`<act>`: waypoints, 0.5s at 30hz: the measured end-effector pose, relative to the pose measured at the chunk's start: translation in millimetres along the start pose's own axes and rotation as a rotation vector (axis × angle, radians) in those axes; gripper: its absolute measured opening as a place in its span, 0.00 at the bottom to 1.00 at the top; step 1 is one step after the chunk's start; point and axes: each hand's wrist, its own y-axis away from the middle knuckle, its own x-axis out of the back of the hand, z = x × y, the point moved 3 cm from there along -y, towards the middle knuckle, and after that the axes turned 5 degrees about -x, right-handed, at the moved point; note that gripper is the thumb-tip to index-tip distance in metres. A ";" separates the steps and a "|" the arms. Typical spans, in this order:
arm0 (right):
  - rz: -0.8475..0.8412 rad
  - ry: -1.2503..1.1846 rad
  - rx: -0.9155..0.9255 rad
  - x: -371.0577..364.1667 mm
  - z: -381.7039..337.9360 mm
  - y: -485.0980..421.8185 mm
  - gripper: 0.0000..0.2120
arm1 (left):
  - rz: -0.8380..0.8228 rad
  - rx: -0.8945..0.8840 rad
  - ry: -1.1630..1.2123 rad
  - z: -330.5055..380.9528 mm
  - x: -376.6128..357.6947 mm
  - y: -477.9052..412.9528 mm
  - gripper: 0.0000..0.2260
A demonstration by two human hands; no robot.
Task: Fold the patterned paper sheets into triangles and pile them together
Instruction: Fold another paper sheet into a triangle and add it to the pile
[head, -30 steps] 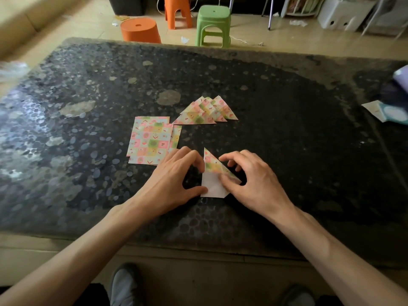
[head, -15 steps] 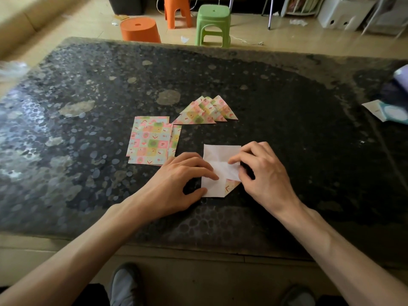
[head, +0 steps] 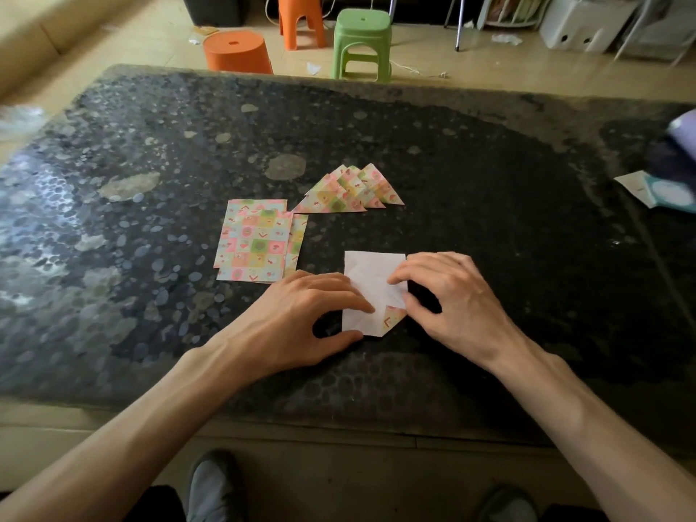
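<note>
While my left hand [head: 320, 310] lies with straight fingers pressing the near-left part of the square white-faced paper sheet [head: 367, 275] onto the dark pebble-patterned table [head: 489, 220], my right hand [head: 448, 295] pinches the sheet's right edge with curled fingers. Just below that pinch a small patterned corner flap [head: 393, 317] is turned over.

Risks noted:
- The table looks glossy. If my left pressure eases during the fold, I judge the sheet may slide and the corners miss, giving a crooked triangle.
- The corner flap could be creased in by accident and spoil the point.
- My left knuckles sit just beside the stack of flat patterned squares [head: 256, 244]. A sideways sweep would scatter it.

Edges and room:
- The sheet lies nearer the table's front edge than the centre, so a slip toward me could carry it off.
- Bare table opens to the right of my right hand.
- The pile of folded patterned triangles [head: 350, 192] lies beyond the sheet, apart from both hands, with a free path to it.
- A white and teal packet [head: 659, 190] sits well apart at the far right.
</note>
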 end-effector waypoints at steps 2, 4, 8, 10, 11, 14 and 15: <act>-0.018 -0.053 -0.014 2.4 0.8 0.8 0.10 | 0.016 -0.023 -0.017 0.9 0.3 1.2 0.12; -0.046 -0.092 -0.023 3.9 0.0 3.4 0.08 | 0.033 -0.031 -0.032 2.3 -0.2 2.0 0.10; -0.096 -0.104 0.010 6.1 -4.3 8.9 0.06 | 0.063 -0.052 -0.079 6.7 1.1 -0.6 0.09; -0.118 -0.111 0.015 7.1 -3.8 10.2 0.11 | 0.069 -0.085 -0.122 9.9 1.9 0.6 0.08; -0.121 -0.118 0.015 7.8 -3.4 10.8 0.14 | 0.073 -0.106 -0.145 11.9 1.9 1.8 0.08; -0.106 -0.143 -0.001 10.2 -4.1 12.2 0.17 | 0.084 -0.156 -0.191 17.4 1.0 3.3 0.10; -0.094 -0.148 -0.006 10.7 -4.4 12.4 0.16 | 0.092 -0.165 -0.202 18.5 1.1 2.9 0.11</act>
